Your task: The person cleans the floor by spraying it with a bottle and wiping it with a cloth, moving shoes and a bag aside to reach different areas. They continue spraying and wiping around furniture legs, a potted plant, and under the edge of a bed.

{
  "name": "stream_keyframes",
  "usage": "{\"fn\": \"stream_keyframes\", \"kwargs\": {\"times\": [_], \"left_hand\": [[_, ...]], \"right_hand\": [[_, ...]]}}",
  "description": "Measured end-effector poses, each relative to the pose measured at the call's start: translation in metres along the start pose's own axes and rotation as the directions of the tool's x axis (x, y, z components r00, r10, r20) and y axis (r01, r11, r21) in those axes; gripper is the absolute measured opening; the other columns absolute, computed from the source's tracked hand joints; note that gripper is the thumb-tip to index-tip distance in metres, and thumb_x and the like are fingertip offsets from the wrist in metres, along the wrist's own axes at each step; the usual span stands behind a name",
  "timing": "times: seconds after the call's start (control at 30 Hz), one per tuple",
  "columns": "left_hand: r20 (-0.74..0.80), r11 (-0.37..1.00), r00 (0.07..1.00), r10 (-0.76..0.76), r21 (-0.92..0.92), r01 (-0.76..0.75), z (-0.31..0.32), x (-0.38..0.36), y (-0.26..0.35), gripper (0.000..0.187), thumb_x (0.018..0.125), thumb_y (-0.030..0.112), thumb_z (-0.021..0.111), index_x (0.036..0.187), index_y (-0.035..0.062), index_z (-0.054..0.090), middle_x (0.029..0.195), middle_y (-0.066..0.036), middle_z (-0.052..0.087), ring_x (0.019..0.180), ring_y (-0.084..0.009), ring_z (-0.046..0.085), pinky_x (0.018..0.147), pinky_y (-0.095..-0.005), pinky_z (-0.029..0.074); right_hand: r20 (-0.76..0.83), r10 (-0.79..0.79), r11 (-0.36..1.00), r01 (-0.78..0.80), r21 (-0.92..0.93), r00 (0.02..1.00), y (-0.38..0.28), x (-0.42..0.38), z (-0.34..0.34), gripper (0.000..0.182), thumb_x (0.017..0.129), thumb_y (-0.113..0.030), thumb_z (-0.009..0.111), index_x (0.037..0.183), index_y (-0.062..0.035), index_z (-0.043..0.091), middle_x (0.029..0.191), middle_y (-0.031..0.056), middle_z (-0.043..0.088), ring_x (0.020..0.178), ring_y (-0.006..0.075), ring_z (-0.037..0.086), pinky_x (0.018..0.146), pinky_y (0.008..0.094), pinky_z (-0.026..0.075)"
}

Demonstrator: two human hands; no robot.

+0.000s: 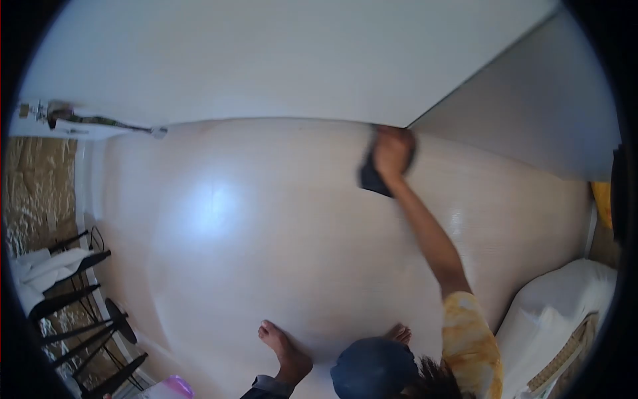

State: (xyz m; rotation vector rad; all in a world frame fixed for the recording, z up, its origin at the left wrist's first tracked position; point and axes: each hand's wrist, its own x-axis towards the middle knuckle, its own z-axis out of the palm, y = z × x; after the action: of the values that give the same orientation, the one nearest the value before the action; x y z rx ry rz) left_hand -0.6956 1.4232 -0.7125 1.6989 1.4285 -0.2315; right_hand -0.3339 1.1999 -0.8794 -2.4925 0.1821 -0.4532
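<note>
My right hand (392,154) is stretched far forward, pressing down on a dark cloth (374,178) on the pale floor (266,226). The cloth spreads out on both sides of the hand, and its far edge meets the foot of the white panel (266,60), near the corner with a grey panel (531,100). Motion blurs the fingers somewhat. My left hand does not show.
Black metal legs of furniture (83,326) with white cloth (50,269) stand at the left. A purple-rimmed container (178,384) is at the lower left. White bulky bags (565,299) lie at the lower right. My bare foot (284,352) is on the floor.
</note>
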Motion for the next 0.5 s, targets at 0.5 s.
{"fn": "stream_keyframes", "kwargs": {"times": [0.5], "left_hand": [[-0.606, 0.627, 0.377, 0.7, 0.27, -0.73, -0.322, -0.044, 0.119, 0.029, 0.08, 0.023, 0.07, 0.091, -0.0006, 0.058, 0.093, -0.017, 0.059, 0.074, -0.029, 0.059, 0.064, -0.0408, 0.051]], "right_hand": [[0.381, -0.314, 0.888, 0.411, -0.205, 0.87, 0.002, -0.078, -0.074, 0.042, 0.094, -0.028, 0.04, 0.128, -0.0056, 0.049, 0.131, 0.0157, 0.048, 0.122, 0.036, 0.041, 0.107, 0.0524, 0.022]]}}
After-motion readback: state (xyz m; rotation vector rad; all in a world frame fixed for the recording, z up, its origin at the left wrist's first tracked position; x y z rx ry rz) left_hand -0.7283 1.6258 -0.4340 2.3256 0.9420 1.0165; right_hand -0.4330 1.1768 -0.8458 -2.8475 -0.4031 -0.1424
